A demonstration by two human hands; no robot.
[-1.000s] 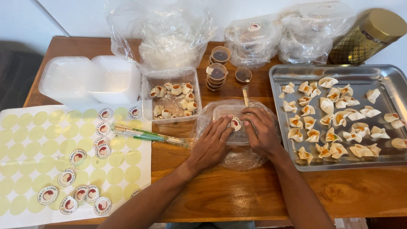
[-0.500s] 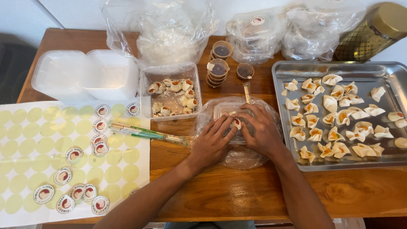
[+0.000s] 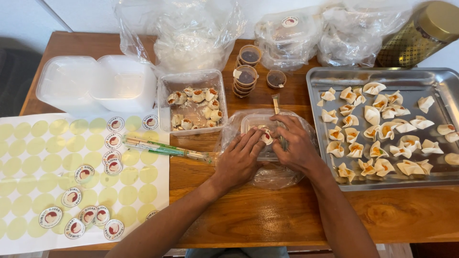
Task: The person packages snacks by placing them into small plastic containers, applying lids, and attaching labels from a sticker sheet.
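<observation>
— So where is the box right now?

— Near the middle of the table (image 3: 267, 215), a little toward its front edge, just left of the steel tray (image 3: 382, 184) of folded dumplings. It is a small clear lidded box (image 3: 253, 125) sitting inside a thin plastic bag (image 3: 277, 177), with a round sticker (image 3: 266, 136) on the lid.

— And the hands?

— Both lie on top of it. The left hand (image 3: 237, 160) comes in from the front edge, palm down, fingers stretched flat and pressing beside the sticker; it grips nothing. The right hand (image 3: 295, 145) arches over the box's right side, fingers curled down onto the lid and the bag. It looks to be pinching film there, though I cannot tell exactly what is between the fingers. A pair of wrapped chopsticks (image 3: 277, 112) runs under that hand toward the sauce cups (image 3: 245, 79).

— How would the box handle, do you think?

— Light, I'd judge, and fairly flimsy: thin walls that flex if squeezed, a lid that could pop. The bag is slippery and limp, so it will slide over the plastic. Best taken by the two short sides or low at the corners, kept level, since the dumplings inside are soft.

— Anything close by?

— An open tub of dumplings (image 3: 193, 107) just beyond, toward the back edge, and a sticker sheet (image 3: 28, 172) at the left edge.
</observation>
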